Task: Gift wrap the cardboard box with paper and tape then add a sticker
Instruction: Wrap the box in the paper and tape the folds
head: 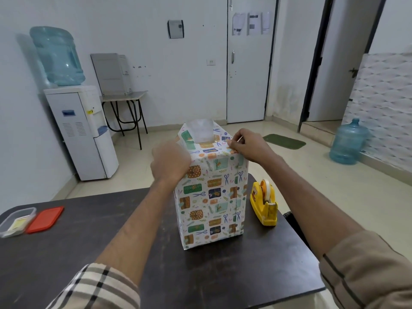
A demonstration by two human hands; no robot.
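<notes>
At the centre of the frame the cardboard box [209,219] stands upright on the dark desk [107,233], covered in patterned paper [219,166] with one flap raised at the top. The right hand [249,144] pinches the paper at the top right edge between narrow fingers [233,145]. The left hand [170,161], blurred, sits at the top left corner, and I cannot tell its grip. A yellow tape dispenser [264,204] stands just right of the box

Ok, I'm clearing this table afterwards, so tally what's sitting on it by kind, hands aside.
Gift-wrapped box: 1
Yellow tape dispenser: 1
Clear plastic container: 1
Red lid: 1
Total: 4
</notes>
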